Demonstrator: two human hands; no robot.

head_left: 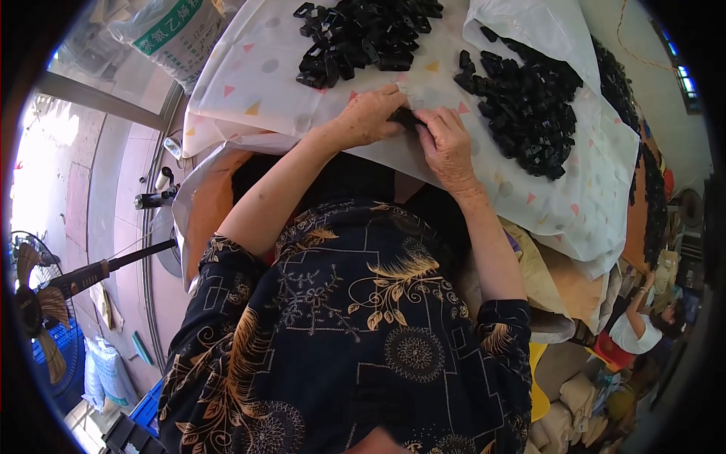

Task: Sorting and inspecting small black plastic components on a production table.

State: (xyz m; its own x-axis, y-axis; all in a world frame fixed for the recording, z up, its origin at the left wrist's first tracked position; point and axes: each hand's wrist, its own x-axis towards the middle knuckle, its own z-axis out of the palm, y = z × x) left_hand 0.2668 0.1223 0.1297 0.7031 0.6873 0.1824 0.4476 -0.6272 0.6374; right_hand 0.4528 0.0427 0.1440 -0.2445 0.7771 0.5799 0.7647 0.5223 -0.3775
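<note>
Over the near edge of the covered table, my left hand (370, 115) and my right hand (446, 142) meet with fingers curled. Between them they grip a small black plastic part (407, 118), mostly hidden by the fingers. Beyond my left hand lies a heap of small black plastic parts (355, 41). A second pile of like parts (529, 106) spreads to the right of my right hand. Both heaps rest on a white plastic tablecloth (265, 83) printed with coloured triangles and grey dots.
At far left stands a fan (45, 303) beside a glass door track. A printed white sack (166, 38) leans at upper left. More black parts (650, 197) lie along the far right table. Another person (643, 325) sits at the right, near sacks (567, 408).
</note>
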